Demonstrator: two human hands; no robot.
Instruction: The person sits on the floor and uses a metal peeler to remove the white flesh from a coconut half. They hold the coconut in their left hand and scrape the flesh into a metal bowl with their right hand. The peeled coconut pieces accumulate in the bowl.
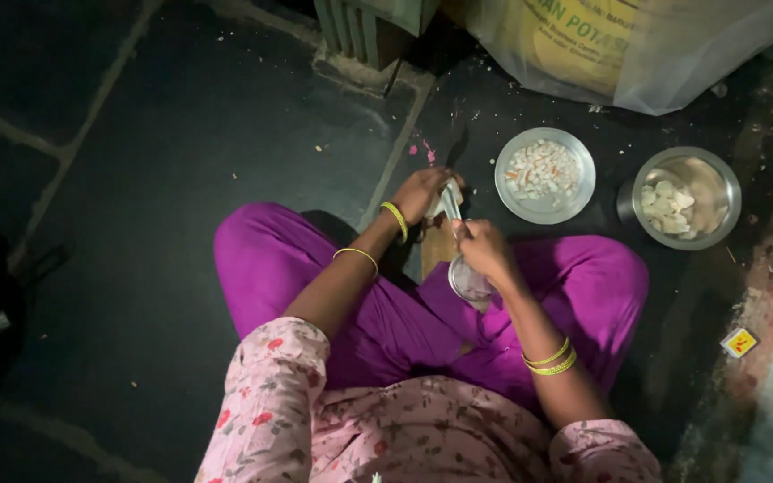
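Left hand (422, 192) and right hand (483, 249) both pinch a clove (451, 201) at the blade (456, 148); fingers so near the edge could get nicked.

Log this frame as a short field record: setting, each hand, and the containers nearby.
setting: person seated cross-legged on a dark stone floor
left hand: holds a small pale piece against an upright blade
right hand: at the same piece, above a small steel bowl in the lap
steel plate: chopped whitish bits
steel pot: pale chunks
behind: plastic sack
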